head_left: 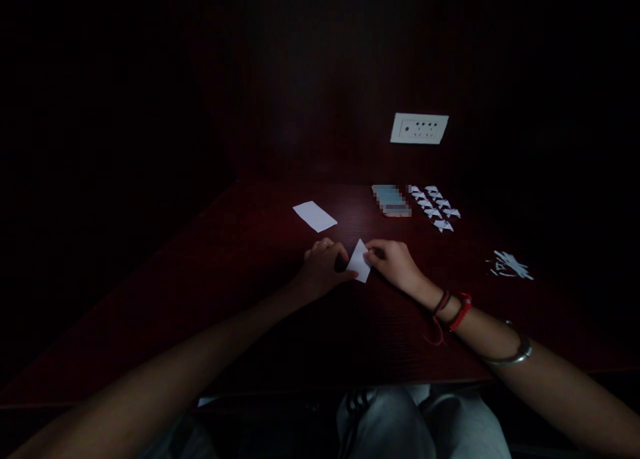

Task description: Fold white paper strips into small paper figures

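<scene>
A small piece of folded white paper [359,261], roughly triangular with its point upward, is held between my two hands above the dark red table. My left hand [325,265] pinches its lower left edge, thumb on the front face. On the other side, my right hand [393,260] grips the right edge between thumb and fingers. Just beyond my left hand lies a flat white sheet of paper [315,216]. Several small folded paper pieces [433,207] sit in two rows at the back right.
A phone [391,200] with a blurred-out screen lies left of the folded pieces. Thin white paper strips [513,265] are heaped at the right. A white socket panel [419,129] is on the wall behind the dark red table [240,245]. My legs are below its front edge.
</scene>
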Demonstrator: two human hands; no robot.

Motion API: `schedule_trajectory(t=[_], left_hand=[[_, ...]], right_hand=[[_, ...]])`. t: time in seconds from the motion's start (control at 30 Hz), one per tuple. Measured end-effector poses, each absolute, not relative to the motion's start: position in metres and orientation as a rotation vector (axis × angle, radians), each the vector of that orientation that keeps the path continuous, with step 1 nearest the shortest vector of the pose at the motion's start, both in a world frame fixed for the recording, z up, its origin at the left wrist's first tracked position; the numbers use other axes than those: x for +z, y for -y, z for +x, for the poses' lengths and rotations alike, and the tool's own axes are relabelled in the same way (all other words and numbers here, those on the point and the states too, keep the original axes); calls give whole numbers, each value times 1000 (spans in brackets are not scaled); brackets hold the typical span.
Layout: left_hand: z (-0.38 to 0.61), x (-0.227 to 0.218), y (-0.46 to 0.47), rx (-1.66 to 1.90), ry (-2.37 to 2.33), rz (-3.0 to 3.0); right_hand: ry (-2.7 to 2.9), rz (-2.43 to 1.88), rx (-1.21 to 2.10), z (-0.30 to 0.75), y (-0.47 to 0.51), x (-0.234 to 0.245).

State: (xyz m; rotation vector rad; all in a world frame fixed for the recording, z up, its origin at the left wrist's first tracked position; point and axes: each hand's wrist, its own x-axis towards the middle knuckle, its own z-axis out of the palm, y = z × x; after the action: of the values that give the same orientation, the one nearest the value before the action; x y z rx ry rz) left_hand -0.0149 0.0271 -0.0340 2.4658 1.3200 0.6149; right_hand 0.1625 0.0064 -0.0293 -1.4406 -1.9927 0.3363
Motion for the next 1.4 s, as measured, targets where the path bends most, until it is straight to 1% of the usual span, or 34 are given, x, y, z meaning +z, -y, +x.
schedule_trajectory(t=[0.1, 0.27, 0.43, 0.57, 0.77, 0.87, 1.0, 1.17, 1.4], left_hand=[[-16, -36, -25, 643, -1302, 2531], [-17, -35, -25, 678, -1271, 2575], [-26, -27, -32, 568, -1040, 2512], [-33, -22, -36, 581, -996, 2430], [-38, -19, -38, 493, -930, 2307], [-41, -20, -41, 460, -928, 2196], [-45, -24, -47, 450, -942, 2068], [-46, -27, -52, 444, -940, 1929], [-44, -25, -50, 476, -980, 1945]], right_hand=[[2063, -1356, 174, 159, -1, -29], [2343, -1242, -125, 161, 4, -31], [2501, -1258, -339, 159, 7, -30], [2544, -1271, -306, 155, 9, -26], [2434, -1330, 39, 150, 10, -24], [2386, -1331, 112, 149, 10, -25], [2406, -1288, 45, 149, 10, -26], [2506, -1230, -153, 151, 9, -27], [2644, -1043, -375, 155, 4, -32]])
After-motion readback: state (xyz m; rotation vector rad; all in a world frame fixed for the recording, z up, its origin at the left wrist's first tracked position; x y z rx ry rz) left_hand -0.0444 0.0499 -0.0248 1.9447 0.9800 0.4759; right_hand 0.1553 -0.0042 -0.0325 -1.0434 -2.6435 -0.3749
